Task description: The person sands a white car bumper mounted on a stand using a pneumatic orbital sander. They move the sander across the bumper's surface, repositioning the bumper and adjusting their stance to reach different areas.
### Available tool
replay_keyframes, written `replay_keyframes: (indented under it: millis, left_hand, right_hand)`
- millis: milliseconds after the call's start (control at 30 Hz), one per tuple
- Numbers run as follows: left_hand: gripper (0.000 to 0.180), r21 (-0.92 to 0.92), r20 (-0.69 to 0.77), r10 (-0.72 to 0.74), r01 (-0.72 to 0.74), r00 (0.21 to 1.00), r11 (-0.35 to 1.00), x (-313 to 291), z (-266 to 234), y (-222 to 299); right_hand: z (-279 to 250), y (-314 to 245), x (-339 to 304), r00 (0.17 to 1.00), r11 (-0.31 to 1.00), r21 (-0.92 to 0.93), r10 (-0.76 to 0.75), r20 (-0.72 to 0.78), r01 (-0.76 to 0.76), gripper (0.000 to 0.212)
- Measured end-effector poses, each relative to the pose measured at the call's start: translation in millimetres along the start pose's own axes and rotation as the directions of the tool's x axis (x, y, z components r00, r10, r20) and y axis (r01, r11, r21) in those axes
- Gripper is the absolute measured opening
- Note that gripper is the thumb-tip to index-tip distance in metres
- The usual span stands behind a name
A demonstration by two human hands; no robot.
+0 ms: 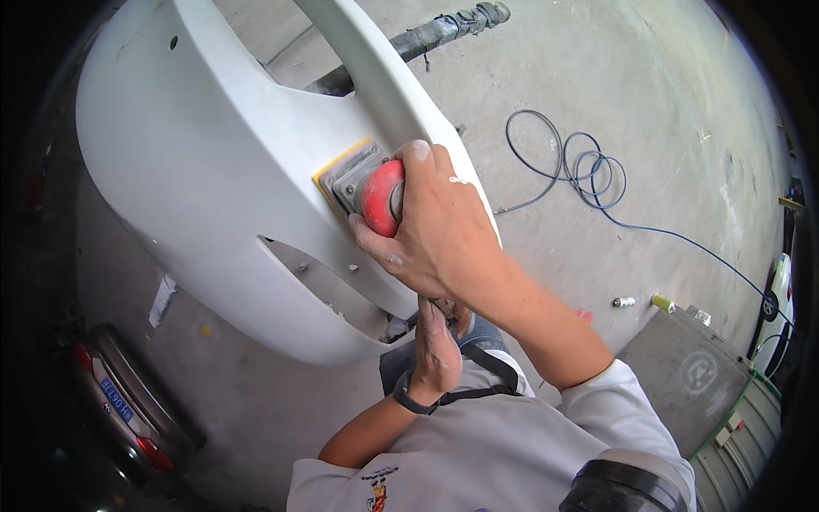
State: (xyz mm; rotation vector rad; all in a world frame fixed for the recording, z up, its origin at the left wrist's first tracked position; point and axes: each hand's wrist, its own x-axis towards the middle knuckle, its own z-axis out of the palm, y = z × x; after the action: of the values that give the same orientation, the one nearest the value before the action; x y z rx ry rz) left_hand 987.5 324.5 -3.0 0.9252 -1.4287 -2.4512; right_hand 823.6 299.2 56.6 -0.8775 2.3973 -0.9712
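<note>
My right hand [435, 226] is closed over the round red top of a sander [381, 198]. The tool's grey plate and yellow-edged sanding pad lie against a white car bumper [196, 213], on the strip between its two openings. White dust coats my fingers. Lower down, below my right wrist and beside the bumper's near end, is my left hand [437, 350], a black band on its wrist. Its fingers look bent around something, but my right wrist partly hides them, and what they hold cannot be made out.
A dark padded stand arm [426, 41] reaches out behind the bumper. A thin blue hose [597, 179] lies coiled on the concrete floor at right. Near a grey board [682, 367] lies a small can [624, 302]. A dark car [128, 410] is parked at lower left.
</note>
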Motion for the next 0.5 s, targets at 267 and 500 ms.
replay_keyframes:
  millis: [267, 500]
  left_hand:
    - [0.058, -0.054, 0.005, 0.122, -0.122, 0.992, 0.991, 31, 1, 18]
    - [0.055, -0.055, 0.022, 0.091, -0.090, 0.996, 0.994, 10, 15, 12]
  right_hand:
    - [-6, -8, 41, 0.976, 0.985, -0.051, -0.169, -0.139, 0.163, 0.062]
    - [-11, -3, 17, 0.995, 0.996, -0.083, -0.024, 0.098, 0.032, 0.068]
